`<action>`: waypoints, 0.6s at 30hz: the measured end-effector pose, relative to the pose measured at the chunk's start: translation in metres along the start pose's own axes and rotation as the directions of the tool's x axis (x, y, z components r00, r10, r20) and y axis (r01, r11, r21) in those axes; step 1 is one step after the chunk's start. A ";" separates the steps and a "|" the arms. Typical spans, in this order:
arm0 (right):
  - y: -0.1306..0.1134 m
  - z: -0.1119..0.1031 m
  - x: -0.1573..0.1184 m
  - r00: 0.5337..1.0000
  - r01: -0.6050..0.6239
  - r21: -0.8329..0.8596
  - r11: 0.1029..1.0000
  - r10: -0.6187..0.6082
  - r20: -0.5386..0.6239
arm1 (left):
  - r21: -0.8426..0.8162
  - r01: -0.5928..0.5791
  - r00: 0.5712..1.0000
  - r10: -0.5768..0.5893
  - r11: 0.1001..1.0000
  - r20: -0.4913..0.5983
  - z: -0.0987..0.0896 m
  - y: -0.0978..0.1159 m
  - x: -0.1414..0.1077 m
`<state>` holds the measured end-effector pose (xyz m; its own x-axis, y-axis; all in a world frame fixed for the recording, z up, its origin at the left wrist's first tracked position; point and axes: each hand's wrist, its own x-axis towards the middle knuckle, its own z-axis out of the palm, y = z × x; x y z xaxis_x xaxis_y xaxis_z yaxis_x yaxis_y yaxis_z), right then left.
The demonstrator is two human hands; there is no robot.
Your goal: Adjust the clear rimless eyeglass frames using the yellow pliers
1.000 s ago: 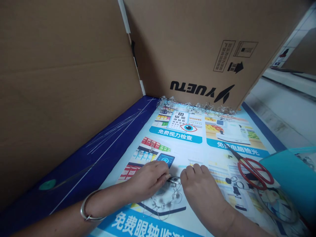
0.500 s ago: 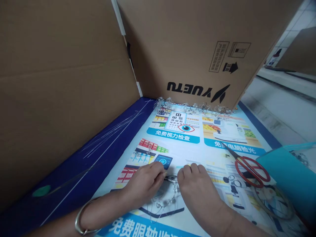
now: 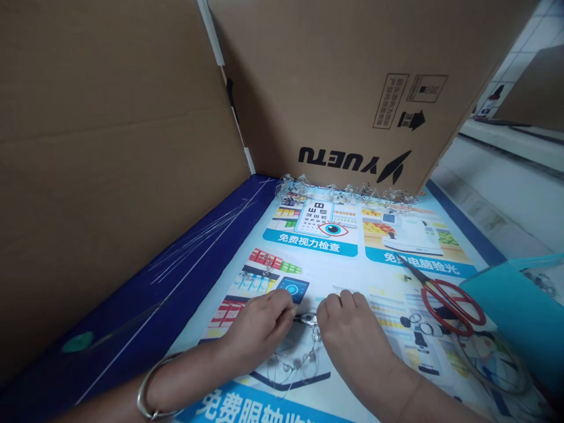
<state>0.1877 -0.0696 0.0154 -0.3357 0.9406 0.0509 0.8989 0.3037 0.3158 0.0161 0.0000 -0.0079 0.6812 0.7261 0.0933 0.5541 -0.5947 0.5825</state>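
My right hand (image 3: 352,329) is wrapped around small pliers (image 3: 309,318); only their metal head shows, pointing left. Close to that tip, my left hand (image 3: 264,317), with a metal bangle (image 3: 147,390) on its wrist, pinches something too small to make out. A strand of clear beads (image 3: 288,367) on thin wire or line hangs in a loop between and below both hands, over the printed sheet. Part of the strand by the right hand's fingers is hidden.
Red-handled scissors (image 3: 453,305) and a coil of line (image 3: 489,376) lie to the right, beside a teal container (image 3: 520,311). Clear beaded pieces (image 3: 343,192) line the foot of the cardboard wall (image 3: 343,88). Loose strands (image 3: 198,238) and a green piece (image 3: 78,342) lie left.
Both hands hold nearly the same pose, with the pliers still between them. The whole view has shifted very slightly.
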 end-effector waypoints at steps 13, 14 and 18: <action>0.002 0.004 0.003 1.000 0.028 0.005 1.000 -0.028 -0.013 | -0.024 0.006 1.000 -0.006 1.000 0.014 -0.002 0.000 -0.002; 0.002 0.004 0.002 0.999 0.028 0.003 1.000 -0.028 -0.016 | -0.022 0.004 1.000 -0.004 1.000 0.013 -0.002 0.000 -0.001; 0.003 0.005 0.002 0.999 0.033 -0.008 0.999 -0.034 -0.025 | -0.011 -0.006 1.000 0.007 1.000 0.014 -0.002 0.000 -0.001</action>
<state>0.1912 -0.0664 0.0113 -0.3726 0.9258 0.0638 0.8848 0.3337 0.3252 0.0144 -0.0003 -0.0067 0.6912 0.7175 0.0862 0.5442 -0.5954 0.5911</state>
